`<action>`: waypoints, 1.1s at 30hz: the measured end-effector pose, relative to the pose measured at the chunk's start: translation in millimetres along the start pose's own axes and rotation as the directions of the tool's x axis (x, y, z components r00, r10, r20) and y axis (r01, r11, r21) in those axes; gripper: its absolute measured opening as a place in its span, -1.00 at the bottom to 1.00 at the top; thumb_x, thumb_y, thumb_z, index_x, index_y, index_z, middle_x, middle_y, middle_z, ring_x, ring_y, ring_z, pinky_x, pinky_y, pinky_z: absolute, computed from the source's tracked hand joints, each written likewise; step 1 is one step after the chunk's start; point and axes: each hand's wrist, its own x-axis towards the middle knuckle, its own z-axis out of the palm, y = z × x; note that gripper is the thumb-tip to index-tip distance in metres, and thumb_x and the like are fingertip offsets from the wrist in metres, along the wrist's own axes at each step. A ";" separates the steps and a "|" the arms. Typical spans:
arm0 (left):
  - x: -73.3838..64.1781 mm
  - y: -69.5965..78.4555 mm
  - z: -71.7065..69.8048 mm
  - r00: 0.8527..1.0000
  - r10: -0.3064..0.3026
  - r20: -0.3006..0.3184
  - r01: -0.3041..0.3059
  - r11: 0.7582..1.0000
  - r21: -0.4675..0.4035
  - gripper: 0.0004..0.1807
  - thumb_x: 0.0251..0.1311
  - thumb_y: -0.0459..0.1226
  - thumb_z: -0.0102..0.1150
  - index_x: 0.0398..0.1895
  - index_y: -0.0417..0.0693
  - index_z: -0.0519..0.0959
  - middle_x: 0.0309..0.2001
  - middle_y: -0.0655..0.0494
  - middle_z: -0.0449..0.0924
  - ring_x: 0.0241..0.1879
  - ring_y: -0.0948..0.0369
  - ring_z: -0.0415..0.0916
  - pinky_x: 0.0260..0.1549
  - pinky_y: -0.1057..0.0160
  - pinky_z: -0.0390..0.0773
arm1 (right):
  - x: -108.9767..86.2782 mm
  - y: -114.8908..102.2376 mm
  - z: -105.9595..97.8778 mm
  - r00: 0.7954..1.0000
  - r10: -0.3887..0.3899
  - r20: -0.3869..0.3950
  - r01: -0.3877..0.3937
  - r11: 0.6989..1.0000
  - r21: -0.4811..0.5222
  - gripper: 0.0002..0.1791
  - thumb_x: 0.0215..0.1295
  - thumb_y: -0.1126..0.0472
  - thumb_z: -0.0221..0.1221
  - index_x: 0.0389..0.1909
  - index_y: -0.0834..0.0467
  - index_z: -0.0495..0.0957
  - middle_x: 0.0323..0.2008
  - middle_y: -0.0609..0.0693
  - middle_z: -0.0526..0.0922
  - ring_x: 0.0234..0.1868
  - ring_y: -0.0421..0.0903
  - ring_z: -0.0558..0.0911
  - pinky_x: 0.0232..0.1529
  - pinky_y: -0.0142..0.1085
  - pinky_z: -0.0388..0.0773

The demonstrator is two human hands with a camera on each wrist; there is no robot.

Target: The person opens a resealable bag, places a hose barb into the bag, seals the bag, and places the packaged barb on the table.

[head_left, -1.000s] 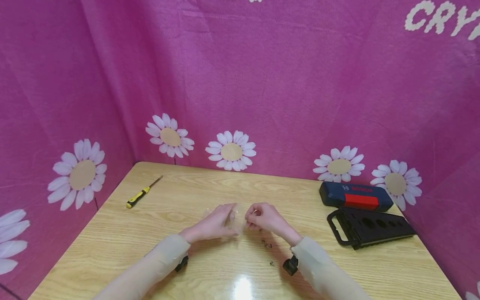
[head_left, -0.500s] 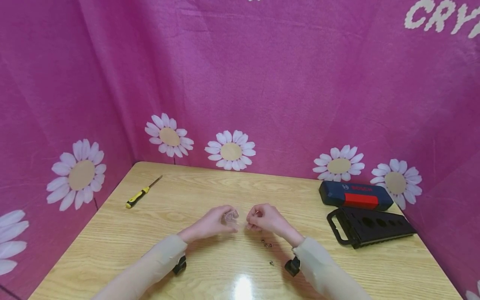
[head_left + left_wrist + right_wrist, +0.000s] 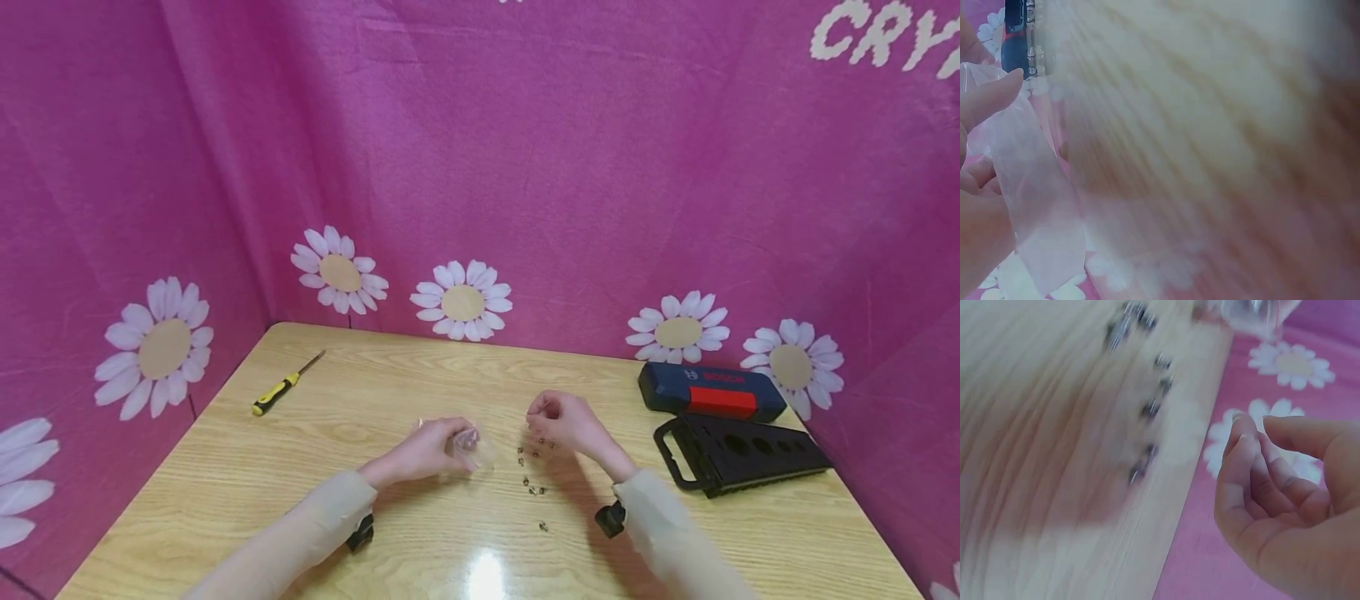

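My left hand (image 3: 429, 450) holds a crumpled clear plastic bag (image 3: 1038, 187) over the middle of the table, its thumb lying against the film in the left wrist view. To the right, my right hand (image 3: 568, 423) hovers above several small dark metal pieces (image 3: 542, 492), too small and blurred to name. In the right wrist view the fingers are bent, with the thumb tip close to the fingertips, and nothing shows between them. The same metal pieces (image 3: 1150, 409) lie strung out in a loose row on the wood there.
A yellow-and-black screwdriver (image 3: 277, 393) lies at the left on the wooden table (image 3: 420, 542). At the right are a blue Bosch case (image 3: 667, 387) with a red latch and a black holder (image 3: 757, 454) with a handle. A pink flowered cloth (image 3: 525, 183) hangs behind.
My right hand has moved away from the bag, to the right and slightly back, and more small metal pieces show on the table. My left hand stays nearly in place with the bag.
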 end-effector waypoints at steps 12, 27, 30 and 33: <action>-2.1 -0.7 -0.3 1.000 -0.006 0.018 0.005 1.000 0.023 -0.52 -0.01 -0.29 0.49 0.02 -0.17 0.58 -0.07 0.02 0.68 -0.09 0.19 0.57 0.01 0.21 0.55 | -9.8 36.7 -6.9 0.999 -0.019 0.043 0.024 0.991 -0.128 -0.93 0.17 0.31 0.32 -0.38 0.25 0.65 -0.45 0.03 0.71 -0.45 -0.27 0.48 -0.39 -0.44 0.40; -1.8 1.8 0.8 1.000 -0.027 0.009 0.026 0.999 0.025 -0.51 0.02 -0.27 0.48 0.04 -0.18 0.57 -0.03 -0.01 0.67 -0.08 0.20 0.55 0.04 0.18 0.53 | -10.5 40.5 -1.9 1.000 -0.001 0.020 0.004 0.985 -0.172 -0.92 0.13 0.35 0.35 -0.47 0.19 0.63 -0.53 -0.05 0.64 -0.46 -0.25 0.43 -0.35 -0.43 0.35; -1.6 2.0 1.2 1.000 -0.026 0.008 0.026 0.999 0.023 -0.51 0.04 -0.26 0.47 0.05 -0.18 0.57 -0.04 0.01 0.67 -0.10 0.23 0.52 0.01 0.22 0.52 | -11.4 40.3 -2.3 1.000 -0.010 0.023 0.014 0.982 -0.187 -0.93 0.15 0.34 0.34 -0.46 0.19 0.63 -0.51 -0.05 0.65 -0.45 -0.25 0.44 -0.33 -0.42 0.36; -1.7 2.5 1.5 1.000 -0.027 0.005 0.026 0.999 0.027 -0.50 0.05 -0.24 0.47 0.07 -0.17 0.56 -0.03 0.02 0.67 -0.11 0.26 0.50 -0.01 0.25 0.50 | -12.3 38.9 -3.6 1.000 -0.019 0.020 0.023 0.982 -0.190 -0.93 0.18 0.34 0.32 -0.45 0.18 0.62 -0.49 -0.05 0.65 -0.43 -0.25 0.44 -0.33 -0.42 0.36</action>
